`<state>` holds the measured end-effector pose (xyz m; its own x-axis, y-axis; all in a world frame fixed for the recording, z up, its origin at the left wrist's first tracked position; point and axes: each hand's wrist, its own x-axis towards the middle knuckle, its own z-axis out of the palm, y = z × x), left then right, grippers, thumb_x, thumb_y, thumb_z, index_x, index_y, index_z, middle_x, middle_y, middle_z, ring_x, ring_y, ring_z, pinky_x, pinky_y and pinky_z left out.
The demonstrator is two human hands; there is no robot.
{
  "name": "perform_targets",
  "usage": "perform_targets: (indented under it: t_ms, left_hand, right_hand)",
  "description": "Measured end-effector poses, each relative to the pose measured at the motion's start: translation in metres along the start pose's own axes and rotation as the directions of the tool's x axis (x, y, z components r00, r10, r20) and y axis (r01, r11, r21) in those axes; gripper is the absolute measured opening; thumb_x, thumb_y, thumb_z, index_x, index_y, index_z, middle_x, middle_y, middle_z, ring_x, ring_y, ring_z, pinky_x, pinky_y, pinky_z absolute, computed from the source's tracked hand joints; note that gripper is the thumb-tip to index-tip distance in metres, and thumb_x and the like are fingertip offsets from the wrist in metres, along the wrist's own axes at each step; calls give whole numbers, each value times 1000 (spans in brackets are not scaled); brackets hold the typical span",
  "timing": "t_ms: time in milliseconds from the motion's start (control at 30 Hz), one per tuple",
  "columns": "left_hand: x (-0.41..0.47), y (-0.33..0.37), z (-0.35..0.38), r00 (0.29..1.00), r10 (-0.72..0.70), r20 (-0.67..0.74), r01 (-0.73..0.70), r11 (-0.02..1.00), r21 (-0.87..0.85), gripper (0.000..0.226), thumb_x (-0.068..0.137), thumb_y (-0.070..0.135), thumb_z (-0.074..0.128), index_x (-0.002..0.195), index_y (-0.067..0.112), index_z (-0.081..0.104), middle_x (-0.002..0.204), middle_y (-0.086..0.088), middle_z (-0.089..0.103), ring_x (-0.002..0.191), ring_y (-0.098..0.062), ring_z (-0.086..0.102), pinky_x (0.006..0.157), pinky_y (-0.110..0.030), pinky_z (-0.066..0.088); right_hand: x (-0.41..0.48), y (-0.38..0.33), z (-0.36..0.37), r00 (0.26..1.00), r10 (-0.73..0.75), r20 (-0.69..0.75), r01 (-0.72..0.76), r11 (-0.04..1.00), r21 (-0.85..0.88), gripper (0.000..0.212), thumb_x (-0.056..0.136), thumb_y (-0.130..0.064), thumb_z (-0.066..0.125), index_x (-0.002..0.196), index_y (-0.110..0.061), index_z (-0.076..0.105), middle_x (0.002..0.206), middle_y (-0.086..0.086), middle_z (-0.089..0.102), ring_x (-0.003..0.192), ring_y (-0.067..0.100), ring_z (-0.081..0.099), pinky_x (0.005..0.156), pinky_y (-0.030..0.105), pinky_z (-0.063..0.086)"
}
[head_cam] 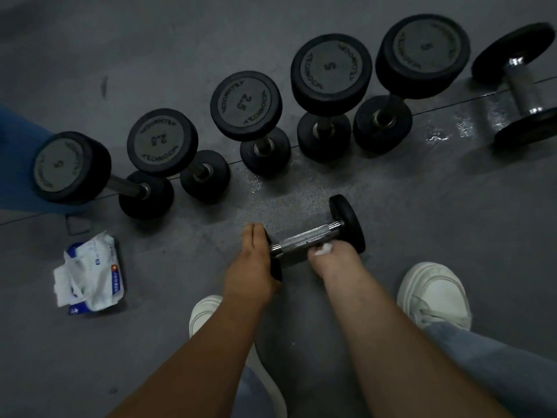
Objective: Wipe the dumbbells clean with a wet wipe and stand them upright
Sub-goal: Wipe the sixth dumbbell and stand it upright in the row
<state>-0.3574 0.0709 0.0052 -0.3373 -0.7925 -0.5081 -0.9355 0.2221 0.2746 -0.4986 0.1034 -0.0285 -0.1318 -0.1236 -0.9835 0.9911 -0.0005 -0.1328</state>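
Black-headed dumbbell [304, 238] with knurled chrome handle lies flat. Left hand [256, 260] grips its near head; right hand [337, 260] apparently pinches a crumpled white wet wipe [323, 249] against the handle.

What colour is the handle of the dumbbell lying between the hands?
The handle is shiny silver, knurled metal; head view.

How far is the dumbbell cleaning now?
Five upright dumbbells stand in a row, so they look done. In hand: the left hand holds the centre dumbbell while the right hand presses a wet wipe on its handle. Left: standing it up, and the far-right dumbbell lying flat.
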Motion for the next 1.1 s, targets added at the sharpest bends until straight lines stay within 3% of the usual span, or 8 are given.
perform_targets:
  t_ms: [133,233,333,433,600,833,1000,1100]
  left_hand:
    - [1,0,0,1000,-4,-1,4,1000,8,106,68,21,82,149,19,14,161,2,5,108,-30,60,69,-29,38]
    - [0,-1,2,1000,-5,-7,5,1000,15,104,69,22,80,149,20,14,160,3,6,109,-30,60,69,-29,39]
    - [-1,-1,3,1000,-3,-23,4,1000,15,103,70,23,80,149,19,15,160,3,7,109,-30,60,68,-29,37]
    - [0,0,2,1000,-9,-18,9,1000,12,101,72,23,79,149,19,15,160,3,6,109,-30,60,68,-29,37]
    - [0,0,0,999,34,-34,-35,999,-9,93,68,21,80,141,18,23,152,4,16,98,-29,61,62,-29,37]
    - [3,0,-3,1000,19,-19,-19,1000,-23,99,64,21,84,142,18,22,154,5,15,104,-29,61,66,-30,41]
    - [0,-2,3,999,40,-28,-41,999,-11,97,62,18,84,138,19,25,153,3,16,92,-28,62,61,-30,40]
    - [-1,-2,4,999,31,-40,-32,999,-33,93,63,19,83,136,20,25,151,4,17,92,-30,62,60,-30,40]
  right_hand:
    - [-25,-2,13,999,-34,0,34,996,-85,24,100,-11,39,82,-12,54,82,2,56,79,15,53,73,23,41]
    - [-29,0,17,993,-115,36,117,992,-55,33,101,-9,33,121,4,55,119,24,59,118,31,57,94,37,47]
    - [-30,0,19,991,-131,18,130,991,24,21,100,-7,38,88,-15,54,78,6,53,74,4,61,58,18,48]
    - [-37,7,14,987,-148,56,143,986,87,26,94,-7,42,71,-16,50,61,-4,50,49,4,51,44,13,39]
    - [-35,23,17,954,-298,15,299,954,-37,32,99,-6,48,130,-8,54,117,12,64,81,12,63,45,13,47]
    - [0,14,29,978,-205,-45,201,977,-72,43,80,-31,75,116,-10,64,108,9,68,97,28,68,85,44,56]
    - [-12,14,11,984,-178,-21,179,982,52,31,86,-21,72,115,-12,65,106,2,69,103,16,66,80,25,50]
    - [-7,11,19,985,-170,17,171,985,-23,33,86,-33,72,104,-5,69,106,9,71,92,20,69,71,33,57]
